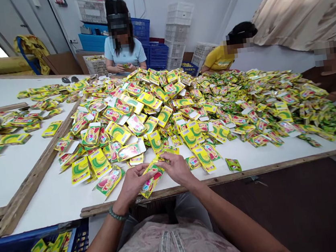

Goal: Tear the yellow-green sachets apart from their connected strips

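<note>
Head view
Left hand: the left hand (pixel 133 183) is curled round the near end of a yellow packet (pixel 150 180), fingers closed on it, just above the near edge of the table; a beaded green bracelet (pixel 117 215) sits on the wrist.
Right hand: the right hand (pixel 176 167) grips the far end of the same yellow packet, thumb and fingers pinched on it, so both hands meet over it.
Yellow packet: flat, printed yellow with red and green, held tilted between the two hands, its lower tip hanging over the table's wooden edge strip (pixel 252 172).
Table: a white table (pixel 58 199) with the wooden strip along the front; the packet is held over its near middle part.
Heap: a broad pile of packets (pixel 183 100) of the same yellow and green kind covers the far half of the table, spreading to the right; loose ones lie just beyond the hands.
Single green packet: a small green packet (pixel 233 164) lies alone near the front strip, to the right of the right hand.
Second table: a second white table (pixel 6 172) on the left, parted by a wooden rail, carries a thinner scatter of packets.
Blue crate: a blue crate (pixel 78 243) at lower left, below the table edge, holds more yellow packets.
Other people: a person in a light blue shirt (pixel 124 54) sits at the far side, hands on a packet; a person in a yellow shirt (pixel 219 58) leans in at the far right.
Background: stacked blue and white crates (pixel 180 31) stand against the wall.
</note>
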The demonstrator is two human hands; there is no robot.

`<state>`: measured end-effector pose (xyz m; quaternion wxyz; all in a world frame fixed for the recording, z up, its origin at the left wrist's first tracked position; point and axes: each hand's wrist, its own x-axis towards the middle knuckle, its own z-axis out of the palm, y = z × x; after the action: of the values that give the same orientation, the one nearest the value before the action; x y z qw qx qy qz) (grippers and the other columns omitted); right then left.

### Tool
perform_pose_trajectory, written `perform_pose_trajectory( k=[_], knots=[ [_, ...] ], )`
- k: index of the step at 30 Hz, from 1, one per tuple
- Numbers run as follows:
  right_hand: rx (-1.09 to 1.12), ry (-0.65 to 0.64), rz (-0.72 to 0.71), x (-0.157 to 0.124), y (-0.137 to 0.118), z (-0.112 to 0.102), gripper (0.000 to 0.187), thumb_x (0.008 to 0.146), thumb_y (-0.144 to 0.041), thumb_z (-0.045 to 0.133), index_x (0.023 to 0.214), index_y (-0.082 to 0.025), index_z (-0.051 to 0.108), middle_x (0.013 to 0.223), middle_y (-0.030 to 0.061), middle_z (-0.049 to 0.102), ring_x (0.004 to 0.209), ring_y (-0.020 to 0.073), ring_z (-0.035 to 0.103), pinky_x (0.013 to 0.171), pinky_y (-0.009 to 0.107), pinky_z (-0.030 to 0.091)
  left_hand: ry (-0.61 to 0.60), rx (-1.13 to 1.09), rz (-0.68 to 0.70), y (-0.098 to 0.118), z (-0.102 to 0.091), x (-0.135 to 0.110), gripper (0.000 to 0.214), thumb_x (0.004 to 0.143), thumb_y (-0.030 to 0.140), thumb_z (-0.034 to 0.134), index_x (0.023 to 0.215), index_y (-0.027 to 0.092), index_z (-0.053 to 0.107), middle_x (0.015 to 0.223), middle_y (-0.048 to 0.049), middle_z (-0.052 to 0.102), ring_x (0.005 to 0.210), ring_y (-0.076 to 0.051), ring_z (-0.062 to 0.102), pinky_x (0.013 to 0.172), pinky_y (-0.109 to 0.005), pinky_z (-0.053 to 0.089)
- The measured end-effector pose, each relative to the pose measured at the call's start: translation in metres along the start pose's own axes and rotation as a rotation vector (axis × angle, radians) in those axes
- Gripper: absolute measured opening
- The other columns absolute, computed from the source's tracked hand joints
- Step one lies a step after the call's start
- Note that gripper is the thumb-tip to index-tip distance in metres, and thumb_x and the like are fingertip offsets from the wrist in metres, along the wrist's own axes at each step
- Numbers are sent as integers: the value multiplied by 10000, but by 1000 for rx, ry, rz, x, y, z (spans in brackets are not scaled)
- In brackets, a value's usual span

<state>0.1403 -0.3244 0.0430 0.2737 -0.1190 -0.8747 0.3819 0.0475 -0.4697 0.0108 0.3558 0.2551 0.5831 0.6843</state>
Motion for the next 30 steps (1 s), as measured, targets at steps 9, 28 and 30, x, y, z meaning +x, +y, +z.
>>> perform_pose_trajectory(
  k=[9,28,30],
  knots=[
    [-27,-55,-50,-19,-2,4,191,845,-330,535,801,-238,696,819,32,661,965,201,514,857,350,357,29,-40,13,0,1,-4,382,626,338,748,937,145,637,794,-28,711,696,-166,648,647,-256,490],
    [44,-23,-112,-19,-17,47,288,799,-324,601,1077,-251,619,994,38,660,1087,202,482,935,357,316,229,32,2,15,-25,-14,475,585,427,739,945,142,617,767,-34,702,656,-176,638,626,-293,502],
    [76,46,-79,-5,-4,39,266,813,-336,573,1056,-233,609,1003,40,649,1017,182,526,899,323,362,479,182,31,39,-54,-19,506,541,440,747,940,151,630,721,-10,689,610,-172,617,586,-303,497]
  ],
)
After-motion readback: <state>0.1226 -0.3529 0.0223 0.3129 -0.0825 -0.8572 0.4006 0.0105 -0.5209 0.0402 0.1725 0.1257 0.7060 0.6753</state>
